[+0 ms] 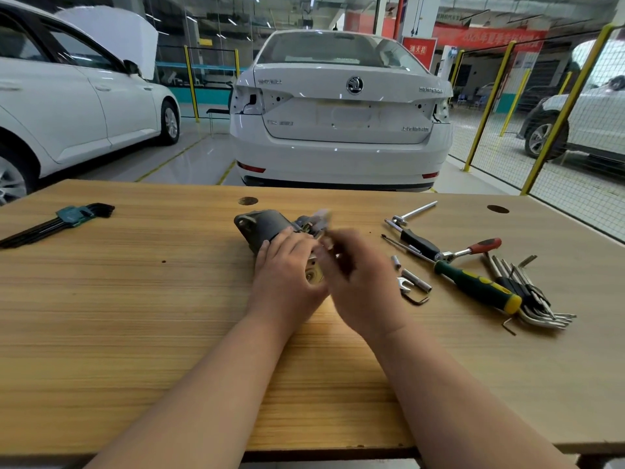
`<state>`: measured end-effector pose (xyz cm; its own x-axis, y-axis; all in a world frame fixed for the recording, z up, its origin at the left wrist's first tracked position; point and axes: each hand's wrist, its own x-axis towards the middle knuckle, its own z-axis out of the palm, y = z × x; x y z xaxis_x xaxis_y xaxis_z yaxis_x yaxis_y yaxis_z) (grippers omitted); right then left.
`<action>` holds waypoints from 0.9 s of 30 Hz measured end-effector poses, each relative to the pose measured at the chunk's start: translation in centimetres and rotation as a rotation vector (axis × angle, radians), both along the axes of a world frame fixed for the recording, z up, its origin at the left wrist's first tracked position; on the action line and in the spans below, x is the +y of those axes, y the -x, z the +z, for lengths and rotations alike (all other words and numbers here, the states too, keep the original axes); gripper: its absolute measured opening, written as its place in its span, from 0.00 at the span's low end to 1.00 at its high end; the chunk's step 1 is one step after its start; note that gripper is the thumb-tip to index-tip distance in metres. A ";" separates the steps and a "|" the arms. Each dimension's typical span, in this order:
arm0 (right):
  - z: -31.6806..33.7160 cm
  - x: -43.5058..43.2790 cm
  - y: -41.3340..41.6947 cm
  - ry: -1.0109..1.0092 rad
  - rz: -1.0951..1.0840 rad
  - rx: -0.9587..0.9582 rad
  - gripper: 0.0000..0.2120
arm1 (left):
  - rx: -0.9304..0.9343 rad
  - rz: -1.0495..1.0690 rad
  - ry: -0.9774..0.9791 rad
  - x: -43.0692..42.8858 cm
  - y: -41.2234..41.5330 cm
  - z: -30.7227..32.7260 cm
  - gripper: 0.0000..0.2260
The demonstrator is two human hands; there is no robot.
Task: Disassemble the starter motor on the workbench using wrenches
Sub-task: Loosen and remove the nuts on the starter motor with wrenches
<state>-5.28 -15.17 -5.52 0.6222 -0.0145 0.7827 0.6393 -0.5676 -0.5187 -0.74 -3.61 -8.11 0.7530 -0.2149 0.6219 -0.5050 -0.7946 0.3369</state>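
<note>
**Wooden bench, motor aslant: near end turned toward the right hand**

Wooden workbench [135, 299], read from left to right. At far left, well apart from the work, lies a black hex key set [67, 219] in a green holder.

At centre lies the starter motor [267, 226]. Its long axis runs from the mounting flange [244, 225] at the far left down toward the person, and it ends in a brass-coloured end cap [313, 275].

The left hand [287, 272] lies over the housing with its fingers curled round it, apparently steadying the motor. Just beside it, the right hand [358, 282] is at the near end, next to the end cap. Motion blur hides whether it pinches a tool or a fastener, so its grip cannot be told.

At right, near the right hand, lie loose sockets [418, 281], a red-handled ratchet [473, 248] and a green-and-yellow screwdriver [477, 286].

The right hand is the nearer both to the end cap and to the tools, so work on that end probably falls to it.
</note>
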 end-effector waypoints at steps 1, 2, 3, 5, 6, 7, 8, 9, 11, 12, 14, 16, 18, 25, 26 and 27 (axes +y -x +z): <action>0.2 -0.2 0.0 -0.216 0.019 0.088 0.07 | 0.019 -0.004 0.033 -0.1 0.1 0.0 0.25; 0.4 -0.6 -0.3 -0.428 0.020 0.175 0.08 | 0.029 -0.006 0.042 -0.1 0.1 0.0 0.26; 0.6 -1.0 -0.6 -0.606 -0.005 0.265 0.07 | 0.030 -0.005 0.038 0.0 0.1 -0.1 0.26; 0.8 -2.1 -1.3 -0.863 -0.045 0.457 0.05 | 0.015 0.001 0.043 0.0 0.0 -0.3 0.25; 0.9 -2.5 -1.6 -0.951 -0.046 0.532 0.05 | 0.003 0.002 0.052 0.0 0.0 -0.3 0.25; 0.8 -2.8 -1.8 -0.996 -0.044 0.587 0.05 | -0.005 0.004 0.060 0.0 0.0 -0.3 0.24; 0.6 -2.9 -2.0 -1.004 -0.037 0.624 0.06 | -0.012 0.005 0.068 0.0 -0.1 -0.3 0.24; 0.5 -2.9 -2.1 -0.995 -0.020 0.649 0.06 | -0.017 0.004 0.075 -0.1 -0.1 -0.3 0.25; 0.4 -2.6 -2.0 -0.991 0.040 0.682 0.06 | -0.024 -0.003 0.089 -0.1 -0.1 -0.4 0.25; 0.4 -2.3 -2.0 -1.005 0.072 0.693 0.05 | -0.028 -0.007 0.095 -0.1 -0.1 -0.4 0.25; 0.4 -2.0 -1.9 -1.036 0.117 0.708 0.05 | -0.038 -0.014 0.106 -0.1 -0.1 -0.4 0.24; 0.3 -1.8 -1.7 -1.057 0.136 0.721 0.05 | -0.042 -0.013 0.105 -0.1 -0.1 -0.4 0.25; 0.3 -1.8 -1.7 -1.057 0.147 0.709 0.05 | -0.042 -0.009 0.096 -0.1 -0.1 -0.4 0.26; 0.0 -1.6 -1.6 -0.869 0.075 0.569 0.06 | -0.040 0.005 0.076 -0.1 -0.2 -0.5 0.26; 0.0 -1.6 -1.6 -0.870 0.079 0.562 0.06 | -0.044 0.007 0.076 -0.1 -0.3 -0.5 0.25; 0.0 -1.6 -1.5 -0.866 0.081 0.550 0.06 | -0.046 0.007 0.077 -0.1 -0.3 -0.5 0.25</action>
<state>-3.73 -16.82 -5.55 0.9155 -0.3807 0.1303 0.2096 0.1746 -0.9621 -0.45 -3.70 -8.63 0.7249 -0.1598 0.6700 -0.5154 -0.7711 0.3737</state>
